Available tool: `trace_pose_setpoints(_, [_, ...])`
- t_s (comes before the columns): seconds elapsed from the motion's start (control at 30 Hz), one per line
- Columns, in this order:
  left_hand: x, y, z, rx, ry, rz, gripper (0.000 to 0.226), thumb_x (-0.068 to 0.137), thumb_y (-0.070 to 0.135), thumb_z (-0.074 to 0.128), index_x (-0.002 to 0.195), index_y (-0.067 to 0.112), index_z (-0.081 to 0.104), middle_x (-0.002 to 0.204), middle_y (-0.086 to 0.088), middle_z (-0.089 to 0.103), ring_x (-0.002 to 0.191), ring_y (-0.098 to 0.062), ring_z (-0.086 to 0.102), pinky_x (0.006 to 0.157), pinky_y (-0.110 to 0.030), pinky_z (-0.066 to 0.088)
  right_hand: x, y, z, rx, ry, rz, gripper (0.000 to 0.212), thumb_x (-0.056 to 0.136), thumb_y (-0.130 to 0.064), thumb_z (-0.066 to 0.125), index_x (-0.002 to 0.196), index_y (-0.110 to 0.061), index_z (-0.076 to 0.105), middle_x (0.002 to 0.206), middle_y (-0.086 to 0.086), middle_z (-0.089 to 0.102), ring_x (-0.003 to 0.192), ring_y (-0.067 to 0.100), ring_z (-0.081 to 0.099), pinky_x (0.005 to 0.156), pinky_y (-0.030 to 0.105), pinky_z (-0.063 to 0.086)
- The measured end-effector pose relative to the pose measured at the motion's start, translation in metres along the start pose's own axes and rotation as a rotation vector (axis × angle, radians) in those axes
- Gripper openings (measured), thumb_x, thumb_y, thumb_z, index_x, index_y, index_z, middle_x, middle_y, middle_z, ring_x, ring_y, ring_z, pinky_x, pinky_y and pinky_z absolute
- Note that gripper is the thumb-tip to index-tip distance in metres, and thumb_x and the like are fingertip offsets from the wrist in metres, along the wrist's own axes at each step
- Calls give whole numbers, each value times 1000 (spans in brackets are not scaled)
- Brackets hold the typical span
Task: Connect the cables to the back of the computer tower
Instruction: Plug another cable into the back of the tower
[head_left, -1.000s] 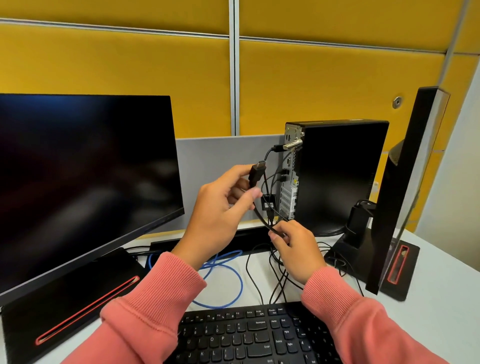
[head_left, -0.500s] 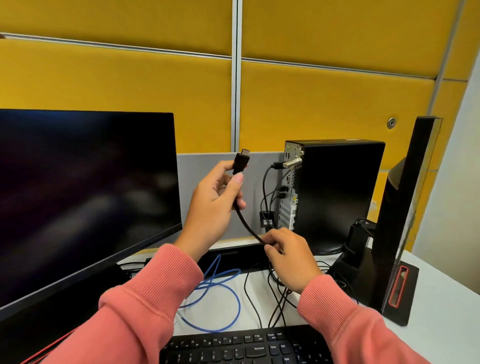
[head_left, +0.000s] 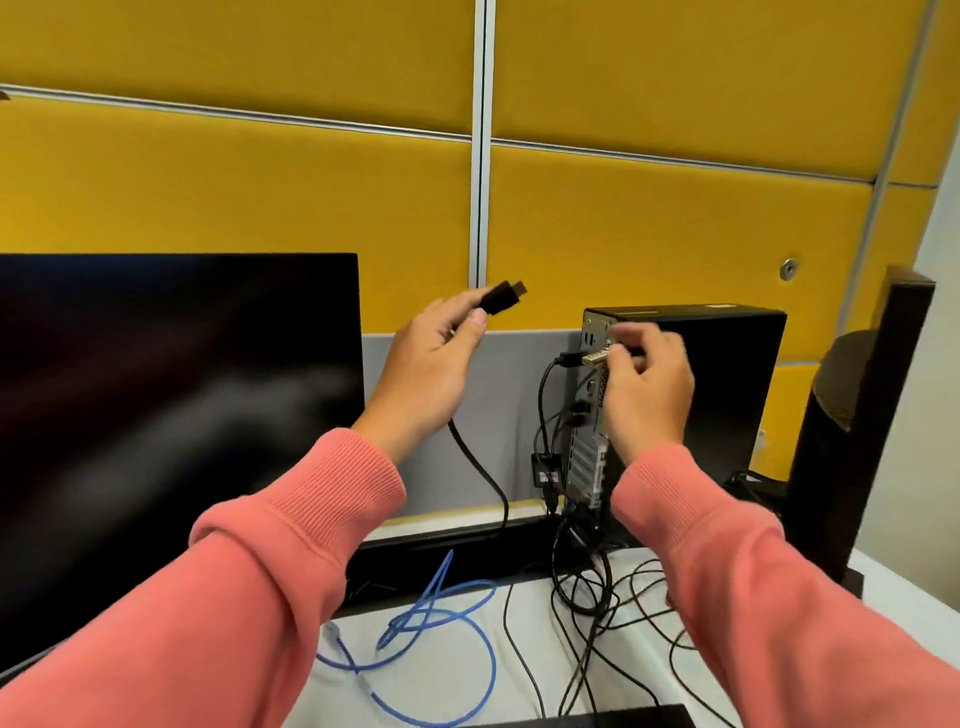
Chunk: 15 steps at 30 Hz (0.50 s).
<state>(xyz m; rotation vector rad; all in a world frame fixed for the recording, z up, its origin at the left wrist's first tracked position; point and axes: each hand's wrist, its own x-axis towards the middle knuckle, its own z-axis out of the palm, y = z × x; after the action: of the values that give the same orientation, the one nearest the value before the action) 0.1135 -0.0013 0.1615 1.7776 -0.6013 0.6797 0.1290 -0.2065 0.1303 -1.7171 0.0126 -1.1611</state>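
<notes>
A small black computer tower (head_left: 727, 374) stands upright on the desk, its metal back panel (head_left: 589, 447) facing left with several black cables plugged in. My left hand (head_left: 426, 364) holds a black cable plug (head_left: 503, 298) raised to the left of the tower; its cable (head_left: 480, 467) hangs down behind the desk edge. My right hand (head_left: 647, 384) is at the top of the back panel, fingers curled around a metal lever or plug (head_left: 597, 357) there. A loose blue network cable (head_left: 441, 623) lies coiled on the desk.
A large dark monitor (head_left: 171, 431) fills the left. A second monitor seen edge-on (head_left: 862, 426) stands at the right on its base. Tangled black cables (head_left: 597, 597) lie on the white desk below the tower. A keyboard edge (head_left: 597, 719) shows at the bottom. Yellow partition panels stand behind.
My right hand let go of the cable low down and rose to the top of the tower's back panel. My left hand turned the plug so it points right.
</notes>
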Motion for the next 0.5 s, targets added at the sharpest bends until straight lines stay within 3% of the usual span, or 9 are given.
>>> trace_pose_setpoints(0.1, [9,-5,2,-11,-87,-32,36,108,22,48,127,49,63,78,7,50,64,-17,42,59,-28,35,26,2,11,-61,61,-9,30,99,-24,50,125,-30,64,134,-4,52,119,16,53,106,45,43])
trace_pose_setpoints(0.17, [14,-10,1,-6,-179,-82,36,107,22,52,116,55,65,75,-7,54,64,-22,45,63,-34,35,35,8,18,-179,19,9,41,103,-31,43,143,-31,51,155,-7,39,140,17,37,116,48,29])
trace_pose_setpoints(0.23, [16,-15,1,15,-267,-139,31,105,24,56,119,49,68,79,-17,63,64,-21,55,66,-35,43,36,17,24,-260,-50,15,49,106,-37,35,155,-32,36,166,-11,22,151,13,19,120,50,16])
trace_pose_setpoints(0.33, [17,-26,4,-47,-311,-193,26,103,17,59,123,32,69,82,-5,67,64,-16,61,68,-33,55,35,37,28,-311,-84,3,51,108,-40,28,157,-29,31,167,-11,17,154,9,7,123,53,12])
trace_pose_setpoints(0.4, [20,-37,6,-62,-285,-200,27,103,15,58,127,23,67,79,-5,69,61,-16,60,64,-30,54,38,47,29,-335,-40,-51,47,107,-38,30,152,-26,39,163,-8,28,153,12,12,122,53,14])
trace_pose_setpoints(0.5, [26,-50,10,-9,-246,-175,27,105,20,55,129,28,65,76,-3,70,59,-15,58,64,-33,51,42,55,30,-386,17,-150,40,105,-35,36,141,-23,48,153,-3,42,149,17,23,120,53,19])
